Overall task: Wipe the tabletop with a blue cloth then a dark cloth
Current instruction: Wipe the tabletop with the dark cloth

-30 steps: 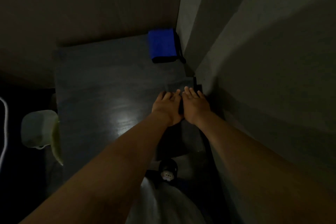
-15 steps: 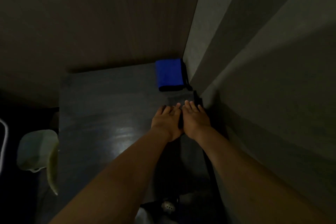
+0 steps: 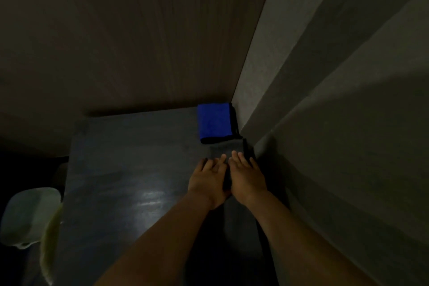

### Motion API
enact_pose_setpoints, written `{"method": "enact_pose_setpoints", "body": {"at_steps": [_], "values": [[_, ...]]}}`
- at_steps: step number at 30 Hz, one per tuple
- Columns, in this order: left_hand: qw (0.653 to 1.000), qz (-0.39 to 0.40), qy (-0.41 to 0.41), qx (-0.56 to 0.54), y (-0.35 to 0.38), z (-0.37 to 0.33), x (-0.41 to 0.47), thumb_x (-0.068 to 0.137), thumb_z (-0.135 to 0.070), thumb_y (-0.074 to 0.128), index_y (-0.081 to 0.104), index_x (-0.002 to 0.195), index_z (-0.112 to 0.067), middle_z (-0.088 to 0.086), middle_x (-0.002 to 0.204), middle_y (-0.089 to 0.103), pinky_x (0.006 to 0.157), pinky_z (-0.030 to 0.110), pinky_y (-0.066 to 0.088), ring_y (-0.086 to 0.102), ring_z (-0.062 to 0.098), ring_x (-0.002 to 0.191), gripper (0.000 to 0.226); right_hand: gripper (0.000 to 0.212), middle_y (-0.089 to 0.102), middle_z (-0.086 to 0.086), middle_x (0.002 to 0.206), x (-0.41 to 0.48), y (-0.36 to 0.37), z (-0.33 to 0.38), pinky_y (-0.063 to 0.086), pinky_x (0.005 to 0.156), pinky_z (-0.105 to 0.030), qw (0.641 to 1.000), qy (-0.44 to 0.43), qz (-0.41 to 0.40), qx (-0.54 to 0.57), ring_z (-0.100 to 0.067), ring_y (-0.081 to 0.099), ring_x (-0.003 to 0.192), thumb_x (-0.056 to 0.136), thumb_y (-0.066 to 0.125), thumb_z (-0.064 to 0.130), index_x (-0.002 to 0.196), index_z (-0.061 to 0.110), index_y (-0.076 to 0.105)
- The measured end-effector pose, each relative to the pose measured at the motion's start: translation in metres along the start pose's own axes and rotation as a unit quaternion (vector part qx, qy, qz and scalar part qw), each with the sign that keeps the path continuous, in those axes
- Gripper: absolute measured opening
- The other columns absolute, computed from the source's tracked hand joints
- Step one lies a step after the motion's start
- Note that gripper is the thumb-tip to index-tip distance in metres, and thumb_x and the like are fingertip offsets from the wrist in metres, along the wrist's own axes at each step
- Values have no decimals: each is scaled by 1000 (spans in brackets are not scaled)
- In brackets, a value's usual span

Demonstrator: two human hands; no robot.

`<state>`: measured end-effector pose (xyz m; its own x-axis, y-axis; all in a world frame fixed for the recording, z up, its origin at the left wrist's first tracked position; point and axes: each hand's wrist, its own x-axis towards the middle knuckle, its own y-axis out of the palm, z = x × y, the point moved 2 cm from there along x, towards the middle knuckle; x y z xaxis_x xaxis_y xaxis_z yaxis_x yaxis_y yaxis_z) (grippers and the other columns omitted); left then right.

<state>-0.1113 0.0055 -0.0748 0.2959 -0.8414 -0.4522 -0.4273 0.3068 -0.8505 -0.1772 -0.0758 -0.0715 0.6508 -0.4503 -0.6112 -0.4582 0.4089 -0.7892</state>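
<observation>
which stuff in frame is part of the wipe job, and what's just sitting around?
Part of the job:
- tabletop
- blue cloth, folded in the far right corner
- dark cloth, under both hands
- left hand and right hand, pressing flat on it

Just sitting around:
- pale tub, off the table's left edge

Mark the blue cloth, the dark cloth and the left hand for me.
blue cloth [image 3: 214,123], head view, middle of its blue top face.
dark cloth [image 3: 226,147], head view, uncovered strip nearest the blue cloth.
left hand [image 3: 206,180], head view, back of the hand.
</observation>
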Motion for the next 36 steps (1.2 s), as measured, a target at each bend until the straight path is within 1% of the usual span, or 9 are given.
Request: {"method": "enact_pose_setpoints", "body": {"at_steps": [9, 14, 19, 23, 26, 31, 33, 35, 36], "values": [[1000, -2, 6, 19, 6, 0, 0, 95, -51, 39, 6, 154, -20, 1, 162, -4, 118, 37, -3, 3, 18, 148, 75, 68, -10, -3, 163, -1, -7, 0, -4, 123, -41, 1000, -5, 6, -3, -18, -8, 150, 99, 42, 15, 156, 15, 4], [1000, -1, -1, 10, 10, -1, -1, 96, -46, 39, 3, 154, -19, 1, 162, -8, 118, 38, -4, -1, 19, 148, 74, 69, -9, -3, 163, -2, -10, -4, -2, 123, -42, 1000, -16, 9, 0, -18, -8, 150, 98, 42, 12, 156, 16, 5], [1000, -14, -21, -9, 20, -5, -5, 97, -43, 37, 1, 155, -18, 3, 161, -10, 118, 37, -5, -3, 18, 148, 73, 76, -10, -2, 163, -2, -10, -6, -3, 123, -42, 999, -30, 18, 1, -17, -9, 150, 95, 49, 13, 156, 17, 4], [1000, -10, -23, -5, 20, -9, -8, 97, -43, 37, 0, 154, -17, 4, 161, -12, 119, 38, -4, -3, 21, 148, 73, 75, -9, 0, 163, -2, -13, -7, -3, 123, -41, 998, -50, 24, 5, -16, -9, 150, 94, 48, 10, 156, 19, 6], [999, -19, -29, -11, 25, -15, -14, 97, -43, 38, 2, 154, -17, 6, 160, -14, 119, 38, 1, -3, 23, 148, 73, 69, -6, 1, 163, 0, -16, -5, 0, 123, -41, 997, -68, 18, 14, -15, -7, 150, 95, 43, 7, 155, 20, 11], [997, -26, -45, -54, 30, -21, -22, 97, -40, 37, -6, 153, -17, 3, 157, -21, 118, 37, 0, -7, 23, 148, 74, 57, 0, 3, 164, 9, -18, -2, -1, 123, -40, 994, -104, 18, 24, -14, -6, 150, 100, 38, 13, 153, 24, 21], [996, -36, -53, -69, 35, -24, -22, 97, -38, 35, -1, 154, -17, 4, 157, -19, 119, 37, 4, -3, 25, 148, 71, 55, 1, 4, 163, 11, -18, 1, -3, 123, -38, 993, -111, 20, 32, -12, -6, 150, 99, 40, 14, 152, 23, 24], [993, -78, -58, -64, 35, -27, -22, 92, -38, 36, 20, 153, -17, 5, 158, -1, 117, 37, 16, 13, 27, 147, 66, 50, 2, 4, 163, 13, -17, 4, -5, 123, -36, 991, -122, 24, 42, -11, -6, 150, 101, 39, 17, 150, 23, 29], [993, -85, -60, -53, 35, -27, -23, 90, -39, 35, 28, 151, -18, 3, 158, 6, 117, 37, 19, 17, 28, 147, 65, 47, 3, 4, 163, 15, -17, 7, -6, 122, -35, 990, -126, 25, 48, -10, -5, 150, 102, 37, 19, 148, 23, 32]]}}
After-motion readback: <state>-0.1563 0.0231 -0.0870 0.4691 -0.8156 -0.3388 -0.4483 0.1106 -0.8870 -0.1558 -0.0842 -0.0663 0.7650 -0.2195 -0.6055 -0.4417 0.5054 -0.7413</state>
